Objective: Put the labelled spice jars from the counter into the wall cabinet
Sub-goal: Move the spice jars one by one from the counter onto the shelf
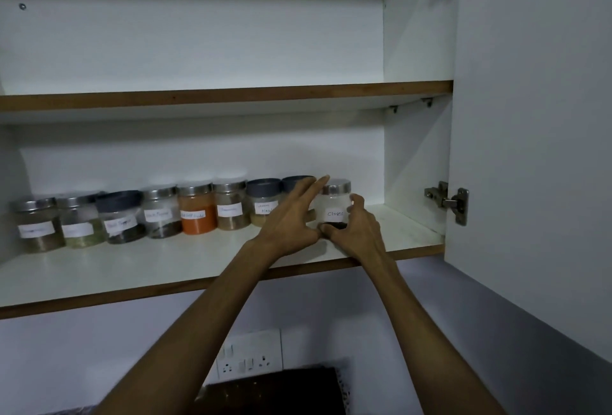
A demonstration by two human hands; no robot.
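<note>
A row of several labelled spice jars stands on the wall cabinet's lower shelf (pixel 198 269). At its right end is a clear jar labelled "Cloves" (pixel 335 206) with a steel lid. My right hand (pixel 356 229) curls around that jar's right side and base. My left hand (pixel 291 219) touches the jar's left side, fingers spread and stretched up past a dark-lidded jar (pixel 293 182). Further left stand an orange-filled jar (pixel 197 212) and a dark-lidded pepper jar (pixel 121 217).
The upper shelf (pixel 225 95) holds nothing visible. The cabinet door (pixel 530 149) hangs open on the right, with hinges at top and middle. Below the cabinet, a wall socket (pixel 250 356) and a dark object (pixel 275 391) sit near the bottom edge.
</note>
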